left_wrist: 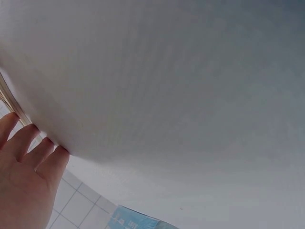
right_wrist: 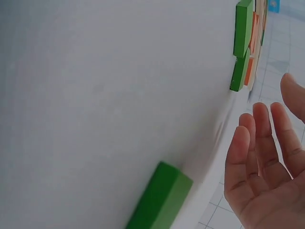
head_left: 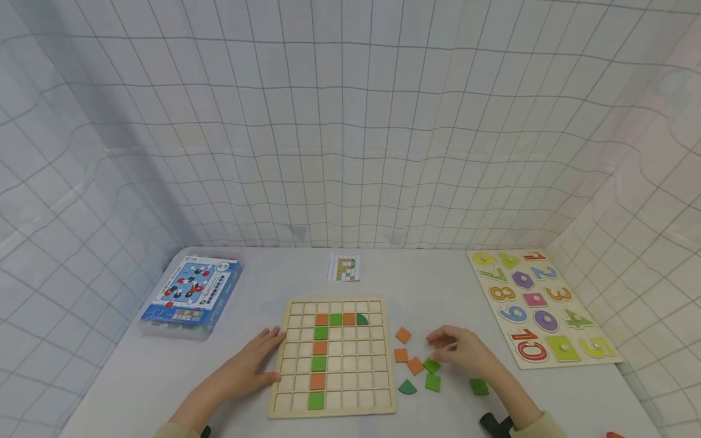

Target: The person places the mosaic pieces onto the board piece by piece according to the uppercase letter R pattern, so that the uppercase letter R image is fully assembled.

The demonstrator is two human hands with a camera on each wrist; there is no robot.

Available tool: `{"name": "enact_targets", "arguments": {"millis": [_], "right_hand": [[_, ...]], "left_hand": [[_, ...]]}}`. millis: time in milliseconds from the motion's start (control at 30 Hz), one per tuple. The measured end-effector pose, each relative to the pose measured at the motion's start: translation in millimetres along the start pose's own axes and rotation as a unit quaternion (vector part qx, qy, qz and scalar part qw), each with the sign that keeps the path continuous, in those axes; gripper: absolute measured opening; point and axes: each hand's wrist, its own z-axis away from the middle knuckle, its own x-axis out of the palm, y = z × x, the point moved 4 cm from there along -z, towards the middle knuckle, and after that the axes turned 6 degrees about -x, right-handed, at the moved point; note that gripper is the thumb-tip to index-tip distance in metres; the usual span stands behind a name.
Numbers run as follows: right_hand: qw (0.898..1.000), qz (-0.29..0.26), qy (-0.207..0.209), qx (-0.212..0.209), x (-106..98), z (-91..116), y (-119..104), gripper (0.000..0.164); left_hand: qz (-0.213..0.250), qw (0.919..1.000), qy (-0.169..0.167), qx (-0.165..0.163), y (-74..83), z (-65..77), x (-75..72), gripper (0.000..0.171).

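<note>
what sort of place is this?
Probably a makeshift tabletop recording or play booth, though I can't be sure: grid-patterned sheeting behind and on both sides of a white table, with a wooden grid board and number puzzle on it.

Head view's lit soft and pretty even, kinda flat, with lines on the gridded backdrop (head_left: 350,121) bending toward the sides. Wrist cams are dimmer and greyer: table (left_wrist: 190,95) darkens top right in the left one, nearest green block (right_wrist: 159,198) looks soft in the right.
</note>
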Motion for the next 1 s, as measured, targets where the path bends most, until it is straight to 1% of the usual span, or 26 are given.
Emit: {"name": "enact_targets", "arguments": {"millis": [133,200,400,600,733,833,1000], "right_hand": [[1.000,0.002,-0.011,0.025,4,0,3,0.030],[0.999,0.003,-0.016,0.028,5,1,4,0.030],[0.999,0.023,-0.027,0.008,7,2,4,0.029],[0.999,0.029,-0.025,0.016,10,3,3,0.028],[0.999,0.047,-0.024,-0.003,12,3,0,0.027],[0.998,0.060,-0.025,-0.007,13,3,-2,0.025],[0.997,0.070,-0.029,0.009,13,3,-5,0.020]], "left_hand": [[0.002,1.0000,-0.002,0.001,-1.2,-0.3,1.0,0.083],[0.001,1.0000,-0.002,-0.002,-1.8,-0.3,1.4,0.083],[-0.001,1.0000,0.002,-0.005,-0.4,-0.1,1.3,0.083],[0.003,1.0000,0.002,-0.004,0.8,0.4,0.8,0.083],[-0.002,1.0000,0.001,-0.002,0.3,0.9,0.6,0.082],[-0.003,1.0000,0.001,-0.002,0.4,0.9,0.5,0.082],[0.000,1.0000,0.000,-0.002,1.6,0.6,0.3,0.083]]}}
